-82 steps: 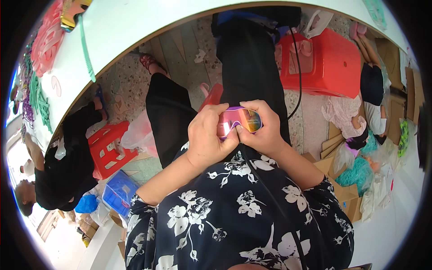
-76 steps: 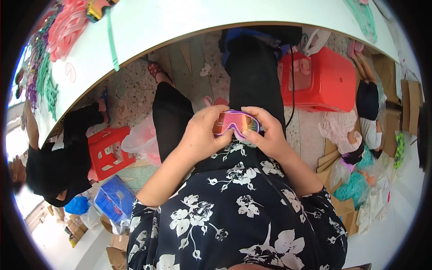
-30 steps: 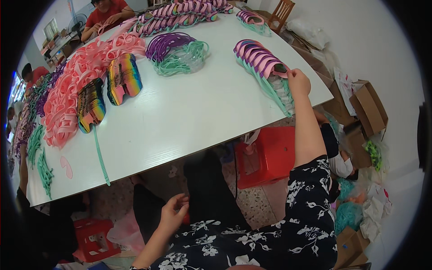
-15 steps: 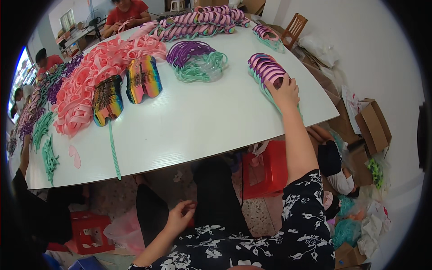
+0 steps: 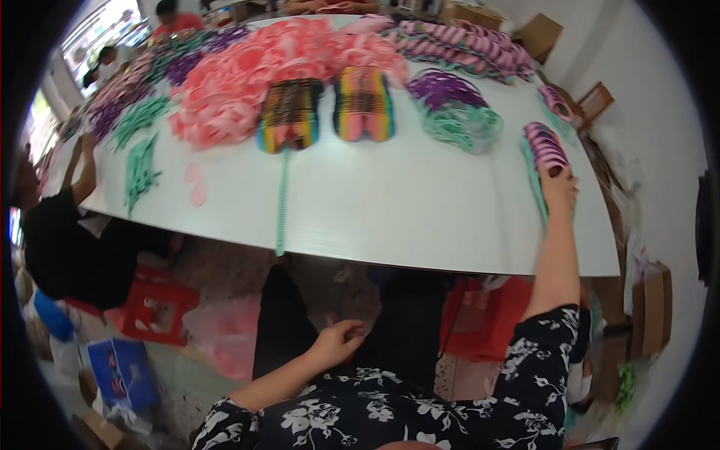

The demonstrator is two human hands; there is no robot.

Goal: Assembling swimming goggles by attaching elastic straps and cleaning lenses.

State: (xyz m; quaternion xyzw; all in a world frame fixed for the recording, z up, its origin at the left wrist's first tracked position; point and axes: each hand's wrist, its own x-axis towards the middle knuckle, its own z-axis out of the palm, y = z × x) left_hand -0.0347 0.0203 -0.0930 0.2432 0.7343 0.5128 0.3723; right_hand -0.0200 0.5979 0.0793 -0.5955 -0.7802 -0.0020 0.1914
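My right hand [image 5: 559,186] lies at the right side of the table, its fingers bent round the near end of a row of overlapping pink and purple mask-shaped pieces [image 5: 545,142]. Green straps run along the left side of this row. Over my lap hangs my left hand [image 5: 339,343], fingers loosely bent and partly apart, with nothing visible in it. Two rainbow-edged stacks of mask-shaped pieces, a left stack [image 5: 289,112] and a right stack [image 5: 364,101], stand mid-table. A green ribbed strap [image 5: 283,202] trails from the left one to the table's front edge.
Behind the stacks is a heap of pink bands [image 5: 247,82]. A purple and green strap bundle [image 5: 457,112] lies right of them, beyond it a pile of mask rows [image 5: 465,49]. Red stools [image 5: 484,319] stand below the white table [image 5: 405,210]. A co-worker's arm [image 5: 84,169] reaches in at left.
The view has swung left, so the table and its things appear further right. My right hand stays at the near end of the mask row; my left hand remains over my lap.
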